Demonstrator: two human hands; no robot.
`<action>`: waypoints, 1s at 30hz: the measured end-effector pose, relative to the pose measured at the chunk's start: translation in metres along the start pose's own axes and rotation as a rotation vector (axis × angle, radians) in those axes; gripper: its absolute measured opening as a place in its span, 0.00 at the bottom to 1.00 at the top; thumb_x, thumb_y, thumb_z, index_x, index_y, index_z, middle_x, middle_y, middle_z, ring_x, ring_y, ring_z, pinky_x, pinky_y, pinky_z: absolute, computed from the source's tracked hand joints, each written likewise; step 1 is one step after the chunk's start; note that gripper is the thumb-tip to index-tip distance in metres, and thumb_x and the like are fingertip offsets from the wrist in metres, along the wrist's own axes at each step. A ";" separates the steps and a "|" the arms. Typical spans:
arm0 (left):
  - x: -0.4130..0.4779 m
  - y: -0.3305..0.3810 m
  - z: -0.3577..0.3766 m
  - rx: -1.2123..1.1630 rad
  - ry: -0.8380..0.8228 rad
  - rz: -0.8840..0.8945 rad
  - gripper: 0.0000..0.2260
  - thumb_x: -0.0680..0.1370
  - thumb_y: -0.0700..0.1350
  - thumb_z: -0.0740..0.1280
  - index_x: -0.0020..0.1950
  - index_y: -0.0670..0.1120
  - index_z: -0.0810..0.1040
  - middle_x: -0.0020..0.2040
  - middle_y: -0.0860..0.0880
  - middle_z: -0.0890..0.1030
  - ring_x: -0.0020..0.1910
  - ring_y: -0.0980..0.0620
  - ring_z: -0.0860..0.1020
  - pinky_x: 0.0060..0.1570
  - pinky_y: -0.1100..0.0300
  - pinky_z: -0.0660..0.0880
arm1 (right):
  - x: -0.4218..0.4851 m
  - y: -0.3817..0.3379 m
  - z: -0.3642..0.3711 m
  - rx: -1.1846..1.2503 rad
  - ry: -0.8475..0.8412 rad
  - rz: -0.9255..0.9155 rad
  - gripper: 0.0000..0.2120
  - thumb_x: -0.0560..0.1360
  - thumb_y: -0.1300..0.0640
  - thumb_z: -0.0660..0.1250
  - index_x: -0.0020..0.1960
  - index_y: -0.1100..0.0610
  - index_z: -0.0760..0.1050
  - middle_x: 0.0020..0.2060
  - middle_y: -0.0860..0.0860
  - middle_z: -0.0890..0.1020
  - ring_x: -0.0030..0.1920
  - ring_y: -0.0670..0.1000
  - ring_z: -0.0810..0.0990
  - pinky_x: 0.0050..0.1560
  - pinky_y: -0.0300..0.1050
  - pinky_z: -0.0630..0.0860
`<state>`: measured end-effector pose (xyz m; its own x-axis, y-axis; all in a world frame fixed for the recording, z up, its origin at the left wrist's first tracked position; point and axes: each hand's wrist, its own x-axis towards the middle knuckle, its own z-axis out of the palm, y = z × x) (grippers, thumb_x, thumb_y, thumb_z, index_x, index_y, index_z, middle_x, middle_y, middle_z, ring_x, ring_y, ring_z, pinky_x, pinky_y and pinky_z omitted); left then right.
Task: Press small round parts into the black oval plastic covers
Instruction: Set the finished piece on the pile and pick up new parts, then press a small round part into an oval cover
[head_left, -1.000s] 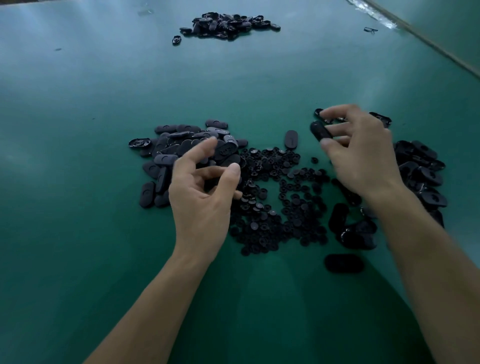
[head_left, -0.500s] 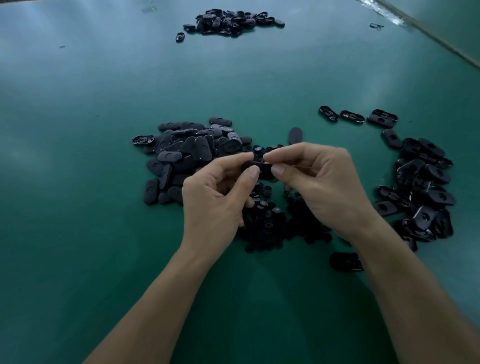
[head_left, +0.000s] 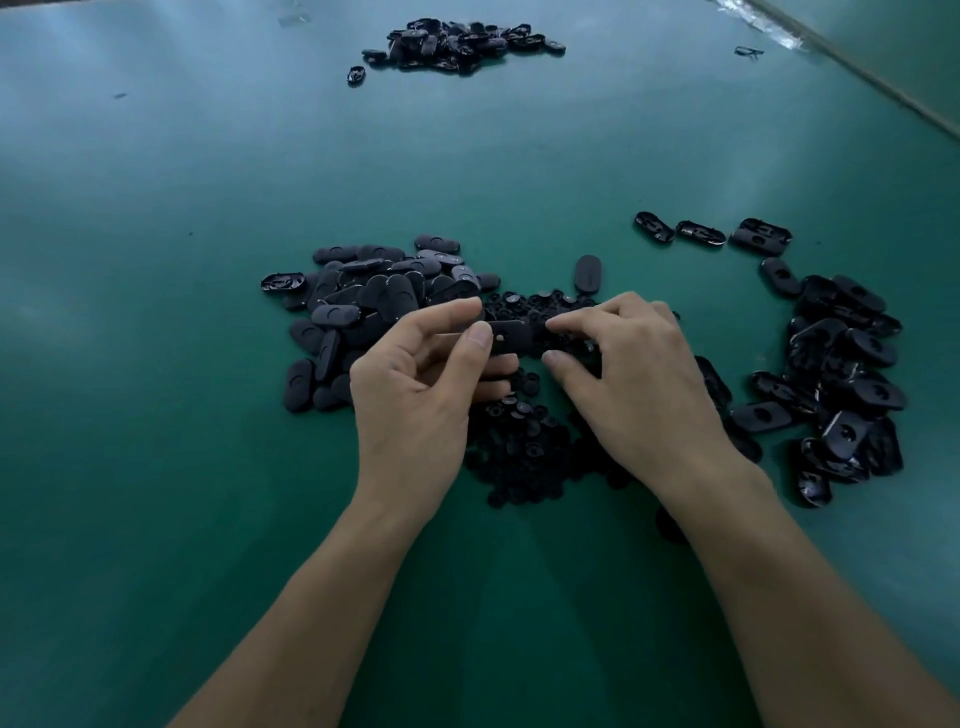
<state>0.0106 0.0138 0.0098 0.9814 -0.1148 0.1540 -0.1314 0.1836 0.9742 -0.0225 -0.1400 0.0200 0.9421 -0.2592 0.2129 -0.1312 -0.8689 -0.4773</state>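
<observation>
L hand (head_left: 415, 405) pinches the black oval cover (head_left: 511, 338) by its left end, mid-frame, small hole facing up. R hand (head_left: 634, 400) pinches the right end w/ thumb & index; whether a round part sits betw. them, can't tell.

To seat it well, prob.: keep cover level, part square over hole, press straight.

Around: covers pile (head_left: 358, 306) centre-left, far pile (head_left: 457, 41) top centre, round parts (head_left: 524, 452) under the hands, right pile (head_left: 841, 374), all on green table (head_left: 156, 364). Nothing blocks; black-on-black may hide the hole.
</observation>
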 end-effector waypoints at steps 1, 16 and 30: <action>0.000 0.000 0.000 -0.002 0.002 0.000 0.06 0.80 0.36 0.68 0.52 0.46 0.81 0.39 0.48 0.85 0.39 0.49 0.86 0.37 0.62 0.80 | 0.000 -0.001 0.000 -0.003 -0.010 0.003 0.14 0.78 0.50 0.69 0.62 0.50 0.80 0.52 0.49 0.76 0.57 0.52 0.71 0.59 0.43 0.67; 0.000 -0.001 -0.001 -0.012 0.025 -0.005 0.04 0.79 0.36 0.69 0.50 0.44 0.82 0.40 0.46 0.86 0.40 0.47 0.86 0.37 0.62 0.80 | 0.001 -0.003 0.002 0.143 0.161 -0.055 0.05 0.80 0.56 0.68 0.50 0.55 0.82 0.45 0.48 0.80 0.47 0.50 0.77 0.52 0.41 0.72; 0.000 -0.003 -0.001 0.019 -0.013 0.021 0.08 0.78 0.33 0.69 0.51 0.45 0.83 0.43 0.46 0.87 0.43 0.48 0.86 0.42 0.62 0.81 | -0.008 -0.020 -0.001 0.619 0.105 -0.080 0.09 0.76 0.61 0.71 0.54 0.50 0.82 0.39 0.40 0.83 0.41 0.39 0.82 0.43 0.29 0.74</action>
<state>0.0108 0.0141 0.0071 0.9765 -0.1238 0.1764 -0.1546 0.1678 0.9736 -0.0273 -0.1209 0.0286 0.9021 -0.2712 0.3358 0.1708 -0.4902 -0.8547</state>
